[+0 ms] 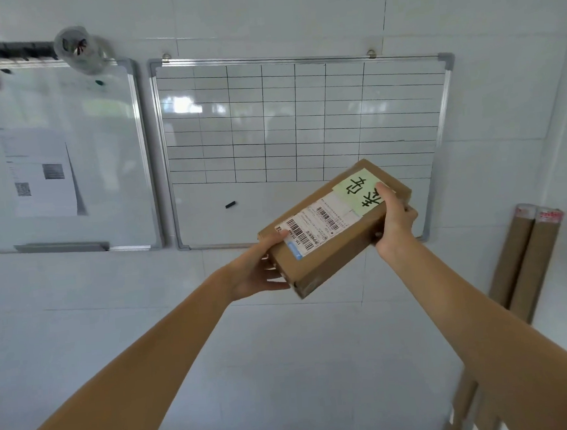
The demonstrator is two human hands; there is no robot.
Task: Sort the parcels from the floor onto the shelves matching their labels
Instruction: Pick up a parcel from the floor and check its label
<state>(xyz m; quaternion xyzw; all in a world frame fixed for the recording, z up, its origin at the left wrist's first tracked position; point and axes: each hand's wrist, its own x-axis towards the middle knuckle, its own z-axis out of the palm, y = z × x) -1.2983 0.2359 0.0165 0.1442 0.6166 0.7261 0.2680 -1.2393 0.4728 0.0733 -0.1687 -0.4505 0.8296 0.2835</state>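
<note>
I hold the cardboard parcel in the air before the grid whiteboard, at about four o'clock of it. My left hand clamps its near end, my right hand its far end, thumb on the green handwritten label. No shelf is visible, so I may misread the covered label and choose wrongly.
</note>
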